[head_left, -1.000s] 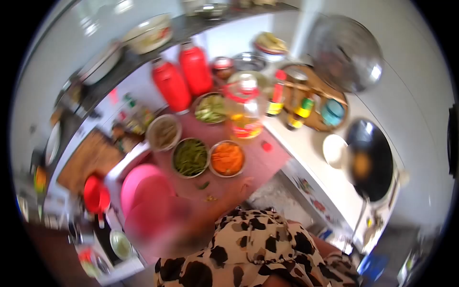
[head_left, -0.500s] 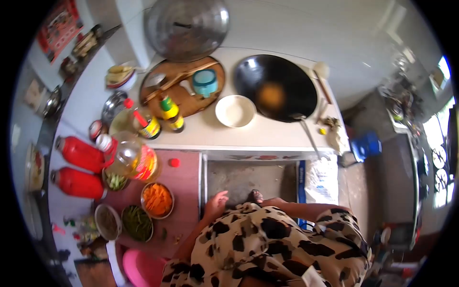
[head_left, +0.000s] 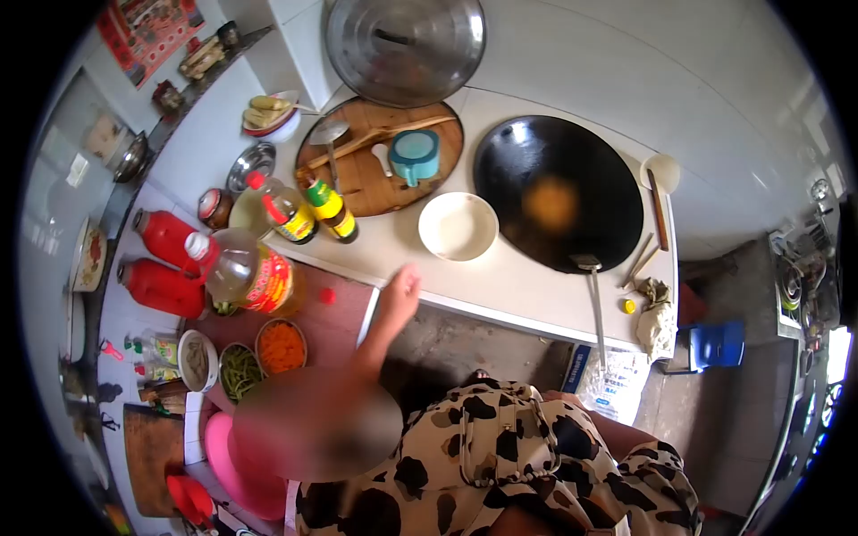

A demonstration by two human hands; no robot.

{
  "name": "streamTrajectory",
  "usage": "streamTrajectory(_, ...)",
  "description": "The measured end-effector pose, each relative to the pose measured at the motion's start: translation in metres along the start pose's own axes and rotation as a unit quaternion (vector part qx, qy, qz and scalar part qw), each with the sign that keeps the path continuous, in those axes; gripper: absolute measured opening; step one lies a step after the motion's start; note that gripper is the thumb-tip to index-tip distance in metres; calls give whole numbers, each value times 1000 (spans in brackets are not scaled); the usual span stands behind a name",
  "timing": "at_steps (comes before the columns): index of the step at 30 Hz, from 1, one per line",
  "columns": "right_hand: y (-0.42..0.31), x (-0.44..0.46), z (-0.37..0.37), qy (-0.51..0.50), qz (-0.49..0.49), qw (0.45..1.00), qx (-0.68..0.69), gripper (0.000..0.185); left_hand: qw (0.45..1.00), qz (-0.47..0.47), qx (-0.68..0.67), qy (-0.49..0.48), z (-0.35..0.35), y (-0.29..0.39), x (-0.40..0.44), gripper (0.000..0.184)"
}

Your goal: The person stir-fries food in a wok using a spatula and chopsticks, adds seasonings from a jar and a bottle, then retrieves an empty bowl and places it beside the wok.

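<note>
My left hand [head_left: 402,290] hovers at the counter's front edge, just below a white bowl [head_left: 458,250]. Its fingers are loosely bent and apart, and I see nothing in them. At my hip, my right hand [head_left: 563,401] is mostly hidden by the spotted clothing, so its fingers do not show. Behind the bowl sits a black wok [head_left: 590,161] with a blurred orange-brown patch [head_left: 550,204] in its bottom. A long-handled spatula [head_left: 598,313] leans over the wok's near rim. Two sauce bottles, one red-capped [head_left: 290,214] and one green-capped [head_left: 332,213], stand left of the bowl.
A round wooden board [head_left: 357,196] carries a teal lidded container [head_left: 415,155]. At left are an oil jug [head_left: 246,272], red flasks [head_left: 165,286], a bowl of orange pieces [head_left: 281,347] and green beans [head_left: 239,372]. A large blurred shape [head_left: 317,424] covers part of a pink stool.
My left hand has moved up and forward from beside my body to the counter edge. My right hand has become more hidden at my hip. The camera view has shifted; a blurred shape appears at lower left.
</note>
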State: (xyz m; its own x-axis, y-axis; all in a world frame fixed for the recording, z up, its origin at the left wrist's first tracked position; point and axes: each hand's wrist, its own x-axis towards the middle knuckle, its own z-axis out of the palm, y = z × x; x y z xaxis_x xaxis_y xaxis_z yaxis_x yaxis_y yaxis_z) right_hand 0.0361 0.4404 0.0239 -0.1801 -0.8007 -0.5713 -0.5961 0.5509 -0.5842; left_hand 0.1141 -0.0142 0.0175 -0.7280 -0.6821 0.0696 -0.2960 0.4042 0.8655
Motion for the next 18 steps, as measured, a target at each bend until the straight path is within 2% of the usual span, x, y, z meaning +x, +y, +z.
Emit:
streamTrajectory(1,7,-4,-2,-2,3,1000,5,33,997,12,-67,18,5,0,25,36)
streamTrajectory(3,20,-7,-7,-4,13,1000,15,32,996,30,-59,57,13,-1,82,34)
streamTrajectory(5,23,-3,-14,-6,34,999,20,32,995,38,27,84,9,12,134,37)
streamTrajectory(8,3,5,-45,-19,100,995,19,30,995,-29,5,97,12,0,214,45)
streamTrajectory(9,-3,7,-47,-24,123,992,22,29,993,-42,37,104,20,-37,252,55)
streamTrajectory(10,0,6,-45,45,82,995,35,28,991,-47,44,114,20,-25,260,60)
streamTrajectory(11,4,7,-42,70,97,992,43,28,989,-54,49,126,19,-15,269,65)
streamTrajectory(14,-7,13,-49,161,119,978,62,24,978,-203,43,14,25,-17,305,70)
streamTrajectory(17,1,28,-44,277,86,952,98,21,976,-219,-12,2,33,-5,305,71)
streamTrajectory(18,3,33,-36,279,90,950,105,21,970,-238,-42,-37,30,-4,308,65)
